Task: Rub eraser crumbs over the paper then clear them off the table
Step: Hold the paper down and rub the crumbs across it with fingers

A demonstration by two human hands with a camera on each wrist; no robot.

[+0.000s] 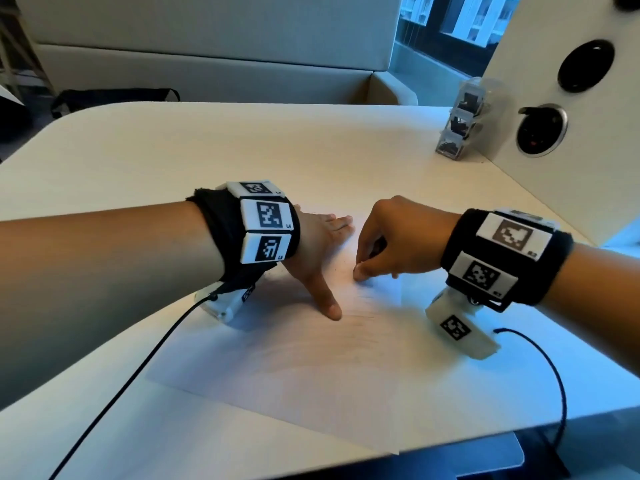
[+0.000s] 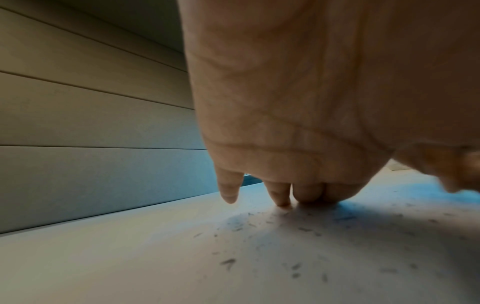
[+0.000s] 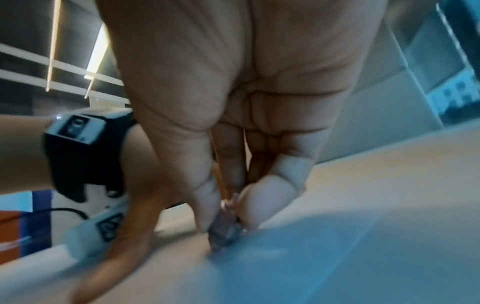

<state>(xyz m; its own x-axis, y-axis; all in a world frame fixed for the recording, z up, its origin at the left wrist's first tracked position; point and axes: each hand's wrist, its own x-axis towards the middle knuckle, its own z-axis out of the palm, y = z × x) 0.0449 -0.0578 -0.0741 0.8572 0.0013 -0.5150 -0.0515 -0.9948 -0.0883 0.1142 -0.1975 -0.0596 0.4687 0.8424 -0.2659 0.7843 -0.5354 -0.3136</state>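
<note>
While I watch from the head view, here is the count:

Hands: two on the desk (image 1: pixel 311 150), each with a black wristband carrying white marker tiles.

Left hand (image 1: pixel 320 249): flat on the paper (image 1: pixel 294 368), fingers (image 2: pixel 279 193) straight with tips down on the sheet, thumb spread toward me. It holds nothing.

Right hand (image 1: pixel 391 244): fingers (image 3: pixel 262 197) curled narrow, thumb and fingertips pinching a small greyish eraser (image 3: pixel 224 228) whose lower end touches the paper. The right wrist view is blurred, so I can't make out the eraser's shape any better.

Paper: one white sheet, lying askew on the desk under both hands, with faint pencil marks near its middle.

Eraser crumbs (image 2: pixel 259 242): many small dark flecks, too many for me to count, scattered on the paper just before the left fingertips.

Cables: two thin black ones, one trailing from each wrist unit across the desk.

Desk: pale, smooth, rounded far corner.

Clear boxes (image 1: pixel 462 123): a stack of what I count as three, dark bits inside, at the desk's far right against a white panel (image 1: pixel 554 188).

Panel: one dark round hole and one metal-rimmed round socket.

Room: a pale upholstered bench (image 1: pixel 207 46) behind the desk, window at far right.
</note>
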